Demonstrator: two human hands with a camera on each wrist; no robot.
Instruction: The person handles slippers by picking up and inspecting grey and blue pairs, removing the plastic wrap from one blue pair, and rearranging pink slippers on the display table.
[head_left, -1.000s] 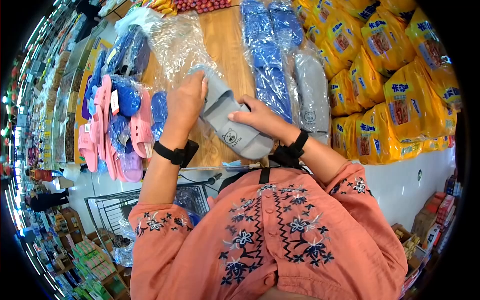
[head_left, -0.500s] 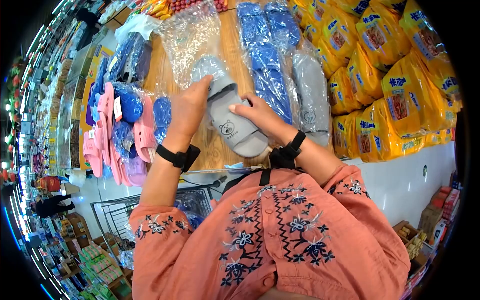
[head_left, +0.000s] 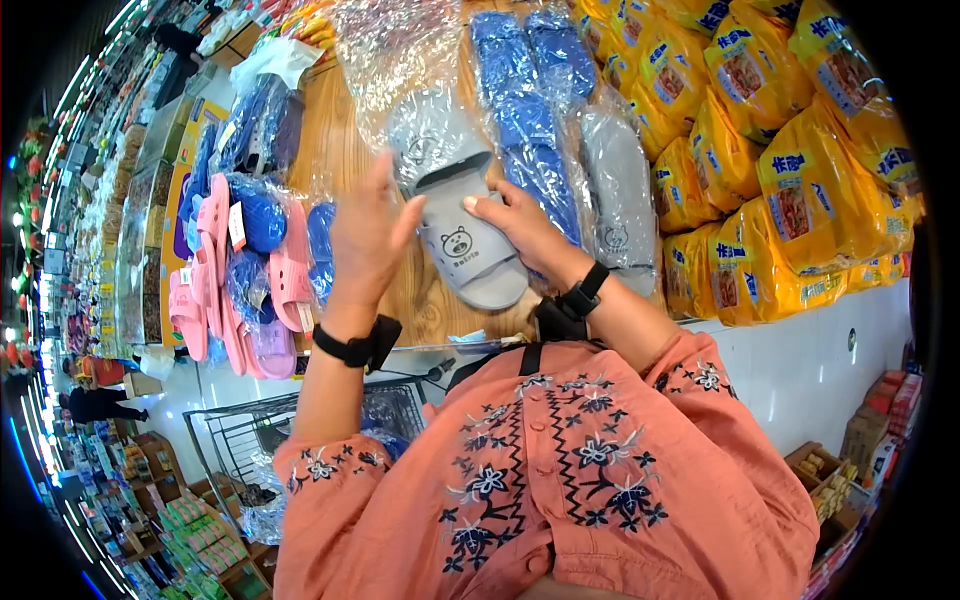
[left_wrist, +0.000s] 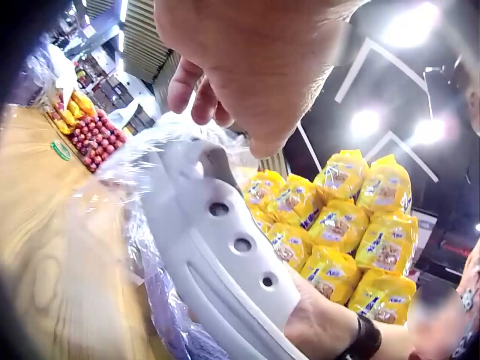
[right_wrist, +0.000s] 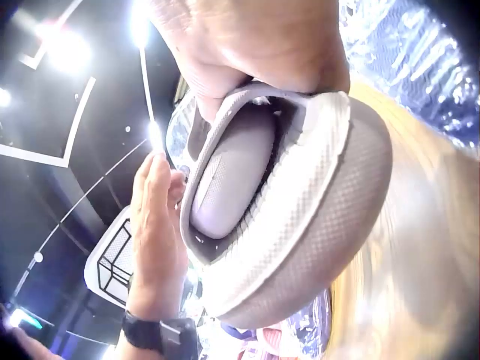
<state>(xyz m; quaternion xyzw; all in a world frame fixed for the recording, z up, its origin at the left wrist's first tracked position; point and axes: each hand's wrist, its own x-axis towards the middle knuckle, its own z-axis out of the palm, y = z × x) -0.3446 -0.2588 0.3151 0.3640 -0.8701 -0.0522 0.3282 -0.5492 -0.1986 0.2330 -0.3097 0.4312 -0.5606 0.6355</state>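
Note:
A pair of light grey slide slippers (head_left: 462, 235) with a printed bear face is nested together over the wooden table. My right hand (head_left: 532, 228) grips the near slipper at its right side, thumb over the strap. The far slipper (head_left: 425, 135) is partly under a clear plastic bag (head_left: 395, 45). Blurred in the head view, my left hand (head_left: 372, 240) is raised just left of the slippers with its fingers extended, holding nothing. The left wrist view shows round holes along the slipper's side (left_wrist: 232, 247). In the right wrist view, one slipper's end sits inside the other's strap opening (right_wrist: 236, 172).
Bagged blue slippers (head_left: 525, 110) and a bagged grey pair (head_left: 615, 180) lie to the right on the table (head_left: 340, 120). Yellow packages (head_left: 780, 200) are stacked beyond them. Pink slippers (head_left: 205, 260) hang at the left edge, above a shopping cart (head_left: 240, 430).
My left hand has let go of the far slipper and moved off to the left. The slippers have turned more upright in view, and the far slipper's bear print now shows. My right hand keeps its grip.

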